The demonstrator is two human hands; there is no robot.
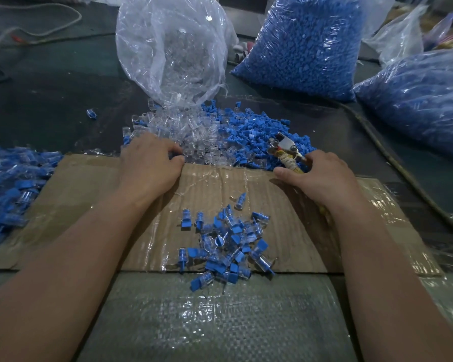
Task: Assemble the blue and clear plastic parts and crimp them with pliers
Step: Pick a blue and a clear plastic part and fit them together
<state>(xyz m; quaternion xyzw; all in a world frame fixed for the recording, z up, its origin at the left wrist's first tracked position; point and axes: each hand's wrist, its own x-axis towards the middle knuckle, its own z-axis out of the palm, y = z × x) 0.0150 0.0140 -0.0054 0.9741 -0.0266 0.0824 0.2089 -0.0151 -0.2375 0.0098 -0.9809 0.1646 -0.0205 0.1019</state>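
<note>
Right fingers (283,174) grip pliers (285,145); left (177,160) pinch part (172,154).

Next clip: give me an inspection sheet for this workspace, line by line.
Surface: taped cardboard over woven plastic sheeting.
Job's things: clear parts and blue parts heaped at the cardboard's far edge; assembled pieces piled mid-cardboard, more at left; pliers above the blue parts.
Clutter: one stray piece beyond the heaps, left.
Hands: left hand curled at the clear parts, hold unclear; right hand grips the pliers.
Cables: pale cord far left; dark hose at right.
Surroundings: open bag of clear parts; two bags of blue parts.
</note>
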